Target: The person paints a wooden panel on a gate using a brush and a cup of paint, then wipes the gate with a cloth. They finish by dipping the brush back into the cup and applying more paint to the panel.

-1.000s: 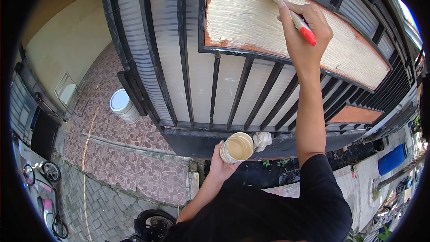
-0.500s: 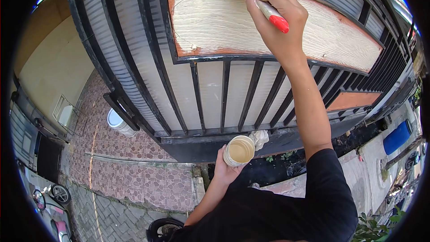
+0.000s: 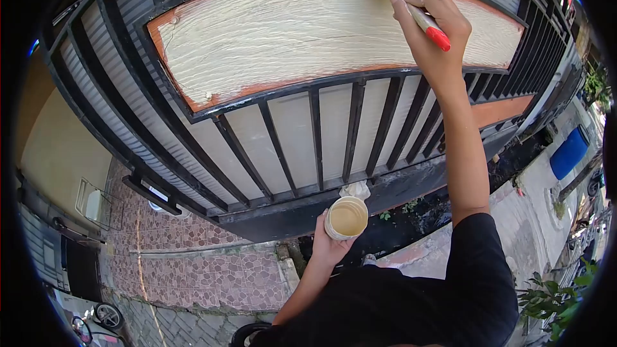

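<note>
My right hand [image 3: 440, 32] is closed around a paintbrush [image 3: 421, 18] with a red-tipped handle. Its pale bristles touch the top edge of a wood-grained panel [image 3: 270, 35] coated in cream paint, with reddish-brown showing along the borders. Lower down, my left hand [image 3: 329, 247] grips a paint cup [image 3: 347, 218] that holds cream-coloured paint. The cup is upright beneath the gate bars, and a whitish crumpled cloth [image 3: 355, 189] shows just behind its rim.
A black barred gate [image 3: 315, 132] frames the panel, with an uncoated reddish-brown panel [image 3: 504, 110] farther right. Below runs a dark ditch [image 3: 424, 215]. A blue barrel [image 3: 570, 153] lies at the right; a white bucket [image 3: 160, 204] stands partly hidden behind the gate at left.
My view has shifted, so the gate and panel appear moved left. The brush has travelled rightward along the panel's upper edge. My left hand still holds the cup.
</note>
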`<state>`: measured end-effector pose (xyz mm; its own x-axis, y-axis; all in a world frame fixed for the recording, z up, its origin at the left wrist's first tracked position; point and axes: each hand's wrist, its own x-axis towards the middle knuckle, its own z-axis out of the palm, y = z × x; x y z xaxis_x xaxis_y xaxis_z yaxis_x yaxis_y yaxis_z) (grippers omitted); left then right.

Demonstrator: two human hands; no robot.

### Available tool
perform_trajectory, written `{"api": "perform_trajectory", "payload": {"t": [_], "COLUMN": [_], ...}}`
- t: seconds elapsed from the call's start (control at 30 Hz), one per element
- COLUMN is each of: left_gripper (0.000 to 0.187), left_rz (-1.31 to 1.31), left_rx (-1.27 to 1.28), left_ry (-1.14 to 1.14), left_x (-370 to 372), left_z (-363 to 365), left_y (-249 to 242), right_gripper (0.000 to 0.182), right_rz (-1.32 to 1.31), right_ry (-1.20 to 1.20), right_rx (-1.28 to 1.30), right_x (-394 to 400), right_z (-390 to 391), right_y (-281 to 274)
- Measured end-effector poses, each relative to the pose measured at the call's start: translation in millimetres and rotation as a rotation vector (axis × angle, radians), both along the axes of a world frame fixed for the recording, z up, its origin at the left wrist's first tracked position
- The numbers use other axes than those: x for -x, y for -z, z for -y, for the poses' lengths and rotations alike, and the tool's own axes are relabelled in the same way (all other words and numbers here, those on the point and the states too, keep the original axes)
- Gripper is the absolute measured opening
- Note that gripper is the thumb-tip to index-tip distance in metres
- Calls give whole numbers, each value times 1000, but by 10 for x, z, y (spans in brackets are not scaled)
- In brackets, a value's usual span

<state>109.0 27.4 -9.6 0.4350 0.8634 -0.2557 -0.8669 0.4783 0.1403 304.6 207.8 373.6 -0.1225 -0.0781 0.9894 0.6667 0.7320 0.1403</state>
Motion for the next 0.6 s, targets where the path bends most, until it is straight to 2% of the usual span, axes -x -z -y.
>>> {"api": "perform_trajectory", "payload": {"t": [0.17,0.23,0.3,0.47,0.57,0.6], "left_gripper": [60,61,61,66,67,67], "left_rz": [-3,23,50,82,95,97], "left_rx": [20,18,16,-7,-13,-15], "left_ry": [14,30,48,69,64,63], "left_x": [-180,-230,-280,-413,-455,-465], "left_z": [-53,-66,-83,-124,-114,-116], "left_y": [42,65,100,175,148,149], "right_gripper": [9,10,11,15,17,20], "right_rz": [-102,-151,-238,-287,-438,-484], "right_ry": [109,120,35,112,112,203], "right_rx": [57,92,163,198,261,244], "right_x": [-678,-934,-1165,-1555,-1795,-1913], "right_z": [-134,-192,-242,-273,-327,-394], "right_y": [130,209,272,423,548,595]}}
